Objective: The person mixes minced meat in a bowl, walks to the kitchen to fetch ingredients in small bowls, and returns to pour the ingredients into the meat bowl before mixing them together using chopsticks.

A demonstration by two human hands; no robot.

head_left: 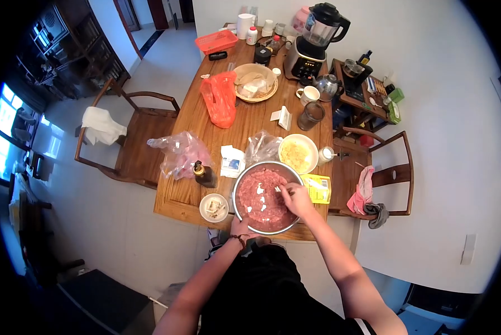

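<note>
A steel mixing bowl (235, 207) stands at the table's near edge, filled with pink minced meat (268, 215). Several white patches lie on the meat. My left hand (242, 228) grips the bowl's near-left side. Over the right part of the bowl, my right hand (297, 199) has its fingers pinched together close to the meat; a bit of white shows by the fingertips, too small to name. Left of the bowl is a small white dish (213, 208) with pale pieces in it. Behind the bowl sits a white bowl of yellowish food (298, 153).
Near the bowl are a dark bottle (205, 175), a white-and-blue packet (232, 162), a yellow packet (318, 188) and plastic bags (184, 156). Farther back stand a basket (255, 84), a red bag (219, 99), a mug (307, 95) and a blender (313, 44). Chairs flank the table.
</note>
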